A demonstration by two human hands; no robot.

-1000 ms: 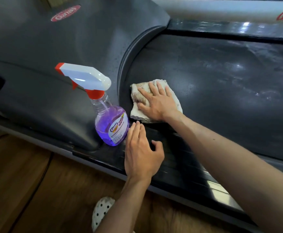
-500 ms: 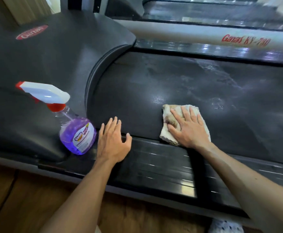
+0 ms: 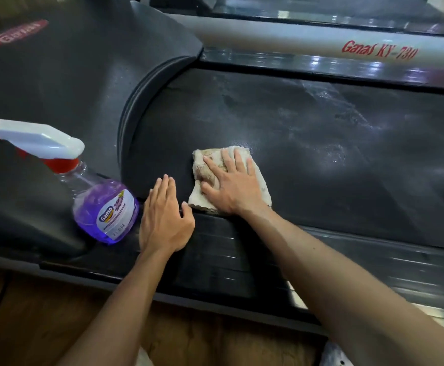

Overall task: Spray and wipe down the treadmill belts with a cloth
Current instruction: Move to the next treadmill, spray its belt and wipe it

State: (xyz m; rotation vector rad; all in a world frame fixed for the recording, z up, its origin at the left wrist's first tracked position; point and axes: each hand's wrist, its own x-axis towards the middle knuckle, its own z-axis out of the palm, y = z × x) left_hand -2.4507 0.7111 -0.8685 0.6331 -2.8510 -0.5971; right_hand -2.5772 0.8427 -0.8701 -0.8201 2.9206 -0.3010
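A black treadmill belt (image 3: 308, 143) fills the middle of the view, with wet streaks toward its right. My right hand (image 3: 235, 184) lies flat, fingers spread, pressing a folded off-white cloth (image 3: 261, 190) onto the belt near its front edge. My left hand (image 3: 164, 220) rests open, palm down, on the ribbed side rail (image 3: 215, 257), just left of the cloth. A spray bottle (image 3: 104, 210) with purple liquid and a white and red trigger head stands on the rail to the left of that hand, untouched.
The black motor cover (image 3: 65, 83) with a red logo rises at the left. A white side bar (image 3: 321, 42) with red lettering runs behind the belt, and a second treadmill lies beyond it. Wooden floor (image 3: 31, 326) is below the rail.
My right hand slid the cloth right along the belt, then back left toward my left hand. My left hand stayed flat on the rail beside the bottle.
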